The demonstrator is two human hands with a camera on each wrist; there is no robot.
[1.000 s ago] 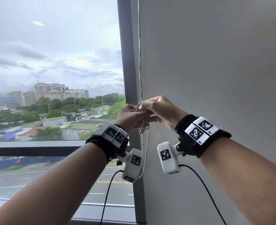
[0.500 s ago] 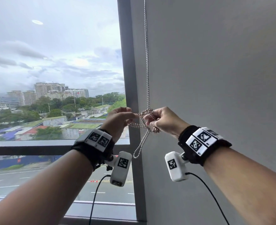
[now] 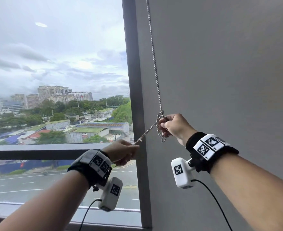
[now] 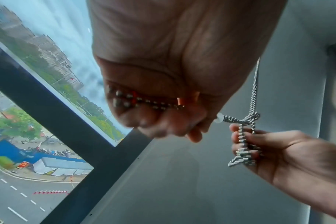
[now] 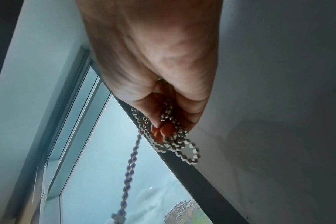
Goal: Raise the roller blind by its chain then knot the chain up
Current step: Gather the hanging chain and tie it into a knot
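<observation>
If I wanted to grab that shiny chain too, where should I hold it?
Probably the straight, taut chain above the knot. Pinch it from the window side, since the wall is right behind it. Lower down, the left hand and right hand already grip the strands.

A dark grey metal window frame (image 3: pixel 132 80) stands beside a plain grey wall (image 3: pixel 220 64). Through the glass pane (image 3: pixel 54 47): pale high-rise apartment blocks (image 3: pixel 54 93), green trees (image 3: pixel 80 108), low green-roofed sheds (image 3: pixel 87 130), a marked road (image 3: pixel 20 184), clouded sky.
</observation>
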